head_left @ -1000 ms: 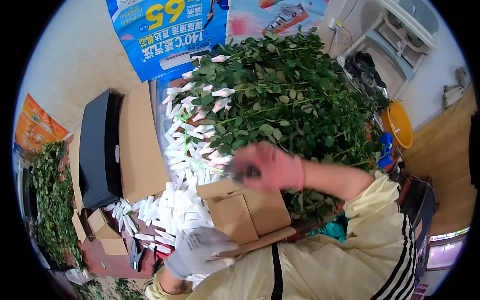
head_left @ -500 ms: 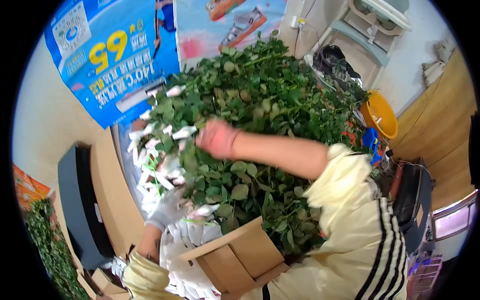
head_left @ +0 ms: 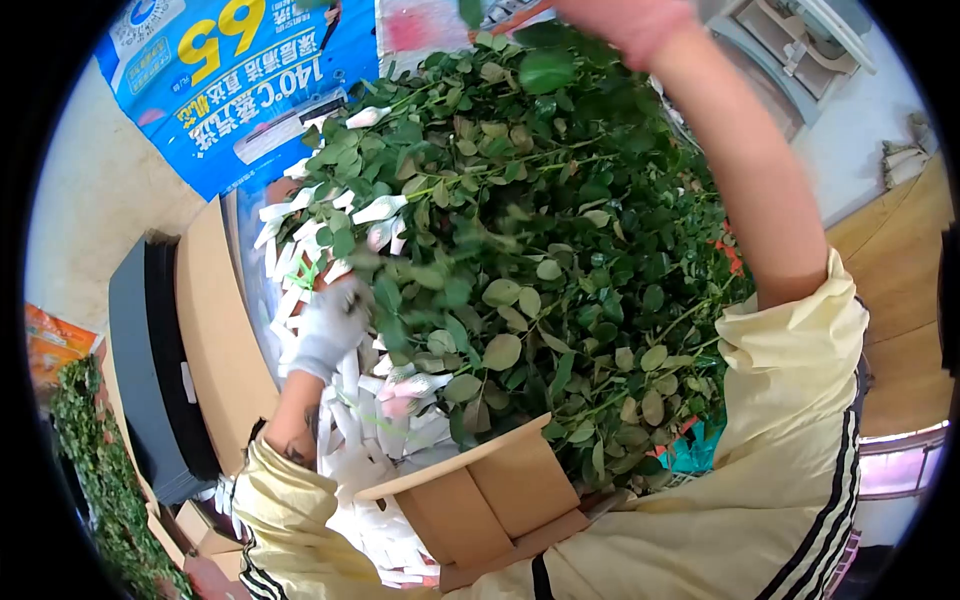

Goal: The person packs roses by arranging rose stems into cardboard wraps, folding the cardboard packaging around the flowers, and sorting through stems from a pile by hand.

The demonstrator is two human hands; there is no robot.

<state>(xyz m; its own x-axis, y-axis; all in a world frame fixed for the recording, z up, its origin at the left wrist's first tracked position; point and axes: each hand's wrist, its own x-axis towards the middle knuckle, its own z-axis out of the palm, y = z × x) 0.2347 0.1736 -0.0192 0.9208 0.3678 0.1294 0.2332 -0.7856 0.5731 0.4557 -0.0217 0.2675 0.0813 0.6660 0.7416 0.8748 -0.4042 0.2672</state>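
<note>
My right hand point(head_left: 640, 25), in a pink glove, is raised at the top edge, blurred and partly cut off. Its fingers look closed around a leafy rose stem point(head_left: 547, 70), whose large leaves hang beside them; the grip itself is out of sight. My left hand point(head_left: 335, 325), in a whitish glove, is low at the left of the pile with curled fingers. Blurred leaves are beside it, but what it grips is hidden. Around it lie rose heads in white sleeves point(head_left: 380, 208). Their leafy stems point(head_left: 560, 270) form a broad pile extending right.
A cardboard flap point(head_left: 480, 500) stands at the near edge of the pile. White sleeves point(head_left: 375, 530) lie beside it. Left are a brown cardboard panel point(head_left: 225, 330) and a dark box point(head_left: 150, 380). Behind hangs a blue poster point(head_left: 240, 100); a pale chair point(head_left: 790, 50) stands back right.
My right hand has swung up and right from over the rose heads to the top edge. My left hand has moved slightly up. The view has shifted.
</note>
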